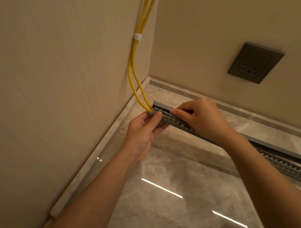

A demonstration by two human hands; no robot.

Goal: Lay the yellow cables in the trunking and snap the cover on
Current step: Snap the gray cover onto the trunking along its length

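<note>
Two yellow cables [135,59] hang down the left wall, bound by a white clip [137,37], and curve into the left end of a grey slotted trunking [171,120] raised off the floor. Yellow shows through its side holes. My left hand [144,130] grips the trunking's left end from below, thumb on its slotted side. My right hand [200,117] pinches the top edge just to the right, where a grey cover [163,105] lies along the top. The rest of the trunking [288,163] runs off to the right.
A dark grey wall socket [255,63] sits on the back wall. A marble skirting [258,115] runs along the walls' foot. The polished marble floor [172,210] reflects ceiling lights. The room corner is just left of the trunking's end.
</note>
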